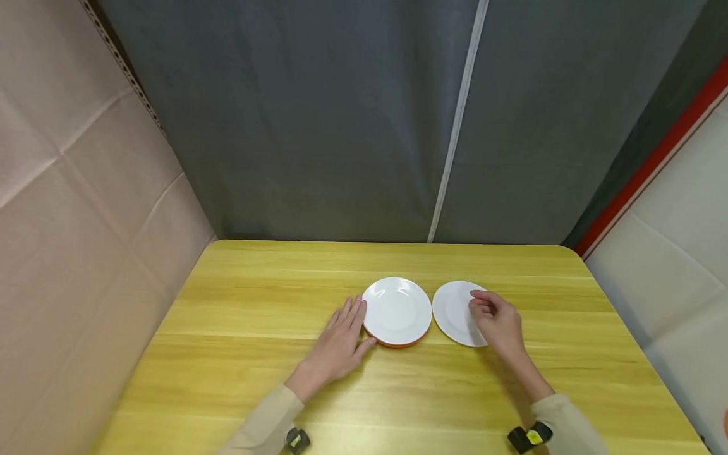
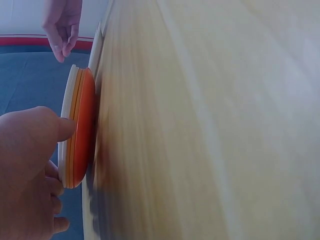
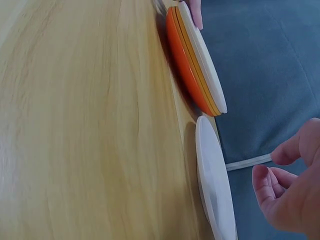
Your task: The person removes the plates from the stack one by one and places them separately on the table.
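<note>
Two sets of plates lie on the bench (image 1: 239, 297): a stack (image 3: 194, 62), its white top plate (image 1: 397, 311) borne on orange layers (image 3: 183, 67), and a single white plate (image 1: 453, 313) just beside it. The stack's rim is touched by the left grip (image 1: 335, 349), laid open with fingers extended. Nothing is held by the right grip (image 1: 500, 325), loosely curled above the single plate with a gap between thumb and forefinger. Plate arranging seems in hand; whether a release or a pick-up cannot be told. For a lift, the right fingertips would need to be lowered to the rim.
</note>
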`<act>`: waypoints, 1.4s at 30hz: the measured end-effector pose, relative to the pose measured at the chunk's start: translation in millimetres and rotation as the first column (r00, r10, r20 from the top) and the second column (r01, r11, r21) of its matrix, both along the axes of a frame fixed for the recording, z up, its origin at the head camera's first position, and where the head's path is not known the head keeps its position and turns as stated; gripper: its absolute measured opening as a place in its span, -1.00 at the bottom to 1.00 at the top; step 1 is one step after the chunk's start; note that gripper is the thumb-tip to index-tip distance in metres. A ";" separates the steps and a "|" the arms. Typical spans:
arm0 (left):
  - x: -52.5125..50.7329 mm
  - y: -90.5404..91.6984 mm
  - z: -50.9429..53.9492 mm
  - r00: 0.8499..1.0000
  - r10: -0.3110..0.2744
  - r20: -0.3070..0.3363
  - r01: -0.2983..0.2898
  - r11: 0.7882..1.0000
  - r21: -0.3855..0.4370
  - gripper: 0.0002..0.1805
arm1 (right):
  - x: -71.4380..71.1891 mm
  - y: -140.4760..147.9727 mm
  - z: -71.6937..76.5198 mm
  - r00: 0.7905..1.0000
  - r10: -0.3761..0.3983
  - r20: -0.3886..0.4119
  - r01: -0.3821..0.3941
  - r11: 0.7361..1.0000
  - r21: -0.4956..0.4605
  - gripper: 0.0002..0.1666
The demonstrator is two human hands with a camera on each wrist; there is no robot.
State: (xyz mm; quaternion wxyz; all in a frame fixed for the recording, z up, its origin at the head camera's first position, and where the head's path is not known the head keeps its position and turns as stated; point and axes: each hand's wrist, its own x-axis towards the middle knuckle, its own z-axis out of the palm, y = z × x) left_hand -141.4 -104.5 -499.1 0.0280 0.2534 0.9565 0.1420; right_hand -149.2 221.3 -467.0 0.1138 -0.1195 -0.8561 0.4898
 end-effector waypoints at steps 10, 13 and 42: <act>0.8 0.7 0.9 1.000 0.006 0.008 -0.006 1.000 0.007 -0.11 | -2.6 -12.6 1.5 0.998 0.041 0.037 -0.039 0.998 -0.054 -0.71; 1.6 1.1 1.6 1.000 0.004 0.007 -0.004 1.000 0.012 -0.11 | -3.2 -16.7 2.7 0.997 0.067 0.042 -0.064 0.996 -0.066 -0.71; 1.3 2.7 0.9 1.000 -0.014 -0.012 0.014 1.000 0.003 -0.13 | -10.5 -49.1 -17.4 0.977 0.186 0.109 -0.183 0.983 -0.031 -0.71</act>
